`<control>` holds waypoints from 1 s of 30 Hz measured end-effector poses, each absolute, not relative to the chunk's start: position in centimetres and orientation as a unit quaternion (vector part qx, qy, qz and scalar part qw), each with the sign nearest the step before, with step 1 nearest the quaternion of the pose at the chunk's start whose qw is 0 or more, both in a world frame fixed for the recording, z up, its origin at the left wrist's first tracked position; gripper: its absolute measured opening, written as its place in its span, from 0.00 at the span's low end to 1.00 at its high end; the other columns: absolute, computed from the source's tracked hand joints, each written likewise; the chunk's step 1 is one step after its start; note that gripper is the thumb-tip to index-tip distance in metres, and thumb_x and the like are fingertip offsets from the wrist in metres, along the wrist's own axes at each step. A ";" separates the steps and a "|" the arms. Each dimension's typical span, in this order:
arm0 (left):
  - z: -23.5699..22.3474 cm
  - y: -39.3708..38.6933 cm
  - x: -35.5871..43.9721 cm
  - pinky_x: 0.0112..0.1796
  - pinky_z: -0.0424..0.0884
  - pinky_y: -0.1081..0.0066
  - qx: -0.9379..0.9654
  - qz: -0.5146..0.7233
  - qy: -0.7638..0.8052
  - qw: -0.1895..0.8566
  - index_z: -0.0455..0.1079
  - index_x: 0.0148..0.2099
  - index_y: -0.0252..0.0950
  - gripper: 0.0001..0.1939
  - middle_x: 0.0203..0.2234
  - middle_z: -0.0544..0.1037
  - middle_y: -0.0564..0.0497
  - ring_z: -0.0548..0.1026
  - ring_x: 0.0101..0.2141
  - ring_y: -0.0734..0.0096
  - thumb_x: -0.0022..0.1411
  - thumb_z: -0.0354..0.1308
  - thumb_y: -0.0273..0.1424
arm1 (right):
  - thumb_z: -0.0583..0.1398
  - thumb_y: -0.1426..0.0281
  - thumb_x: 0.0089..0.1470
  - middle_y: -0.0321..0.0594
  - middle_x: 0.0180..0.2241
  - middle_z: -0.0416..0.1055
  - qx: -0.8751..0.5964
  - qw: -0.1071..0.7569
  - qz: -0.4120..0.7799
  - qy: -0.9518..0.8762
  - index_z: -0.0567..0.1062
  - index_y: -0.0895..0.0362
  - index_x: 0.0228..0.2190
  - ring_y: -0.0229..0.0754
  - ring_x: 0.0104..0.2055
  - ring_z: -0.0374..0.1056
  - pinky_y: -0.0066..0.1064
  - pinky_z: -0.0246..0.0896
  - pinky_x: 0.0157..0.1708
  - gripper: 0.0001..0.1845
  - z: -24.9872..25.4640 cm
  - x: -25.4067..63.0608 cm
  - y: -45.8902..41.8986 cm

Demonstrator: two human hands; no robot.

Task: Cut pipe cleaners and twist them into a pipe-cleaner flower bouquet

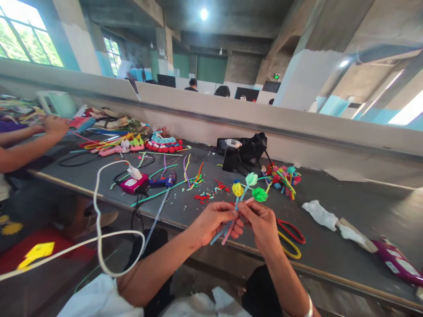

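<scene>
Close together above the table's front edge, both my hands hold pipe-cleaner flowers by their stems. My left hand (216,222) is closed round the blue and pink stems, whose lower ends stick out below the fingers. Thumb and fingers of my right hand (261,220) pinch the stems just under the heads. Three heads show: a yellow flower (237,189), a mint flower (251,179) and a green flower (259,194). A blue bit peeks out behind the yellow one. Beside my right wrist lie scissors (292,233) with one red and one yellow handle loop.
A bunch of finished flowers (286,178) lies behind my right hand, near a black bag (251,149). Left are a glue gun (163,181), a magenta power strip (135,182), a white cable (97,207) and scattered clippings (201,197). A co-worker's hand (56,126) works far left.
</scene>
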State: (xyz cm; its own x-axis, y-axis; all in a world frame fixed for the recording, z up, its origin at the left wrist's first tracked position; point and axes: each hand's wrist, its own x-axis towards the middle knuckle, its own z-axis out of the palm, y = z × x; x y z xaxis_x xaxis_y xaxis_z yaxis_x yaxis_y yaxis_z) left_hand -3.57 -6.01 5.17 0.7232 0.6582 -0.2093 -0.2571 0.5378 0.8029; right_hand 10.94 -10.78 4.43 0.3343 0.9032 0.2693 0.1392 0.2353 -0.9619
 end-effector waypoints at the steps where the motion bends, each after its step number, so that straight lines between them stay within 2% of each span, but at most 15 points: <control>1: 5.1 -5.9 -3.5 0.24 0.76 0.71 0.395 0.279 0.254 0.838 0.72 0.34 0.29 0.11 0.25 0.80 0.44 0.78 0.23 0.67 0.52 0.68 0.30 | 0.64 0.61 0.53 0.30 0.19 0.63 -0.536 0.615 0.308 -0.490 0.75 0.58 0.21 0.32 0.21 0.54 0.25 0.49 0.20 0.16 4.4 11.0 -10.8; 8: 4.8 -5.4 -3.0 0.25 0.76 0.70 0.397 0.287 0.259 0.832 0.72 0.33 0.28 0.12 0.25 0.80 0.43 0.78 0.22 0.68 0.51 0.68 0.32 | 0.62 0.58 0.56 0.31 0.19 0.61 -0.547 0.603 0.286 -0.505 0.71 0.58 0.19 0.32 0.20 0.53 0.24 0.48 0.18 0.21 4.2 11.2 -11.0; 16: 4.7 -5.2 -3.0 0.25 0.75 0.70 0.402 0.299 0.253 0.828 0.73 0.34 0.28 0.15 0.24 0.79 0.44 0.78 0.23 0.67 0.48 0.71 0.33 | 0.63 0.53 0.54 0.30 0.17 0.61 -0.569 0.619 0.292 -0.455 0.78 0.58 0.29 0.32 0.18 0.53 0.24 0.48 0.15 0.19 3.7 11.2 -11.1; 21: 4.6 -5.1 -2.9 0.26 0.76 0.70 0.393 0.300 0.257 0.830 0.73 0.34 0.28 0.15 0.25 0.79 0.44 0.78 0.23 0.67 0.48 0.71 0.33 | 0.64 0.56 0.52 0.33 0.20 0.71 -0.574 0.624 0.257 -0.464 0.80 0.57 0.27 0.35 0.20 0.60 0.26 0.55 0.20 0.16 3.7 10.9 -11.4; 25: 4.7 -4.9 -2.8 0.24 0.75 0.71 0.382 0.309 0.256 0.832 0.74 0.34 0.28 0.15 0.23 0.78 0.47 0.75 0.21 0.72 0.47 0.72 0.32 | 0.65 0.60 0.52 0.36 0.24 0.76 -0.572 0.626 0.230 -0.477 0.82 0.56 0.29 0.39 0.26 0.68 0.28 0.63 0.29 0.11 3.8 10.6 -11.5; 30: 5.1 -5.1 -2.5 0.18 0.68 0.76 0.410 0.326 0.254 0.813 0.74 0.31 0.29 0.16 0.20 0.75 0.52 0.68 0.17 0.79 0.45 0.73 0.34 | 0.66 0.61 0.50 0.39 0.31 0.78 -0.556 0.644 0.230 -0.473 0.82 0.56 0.32 0.42 0.33 0.71 0.31 0.65 0.36 0.11 3.8 10.7 -11.2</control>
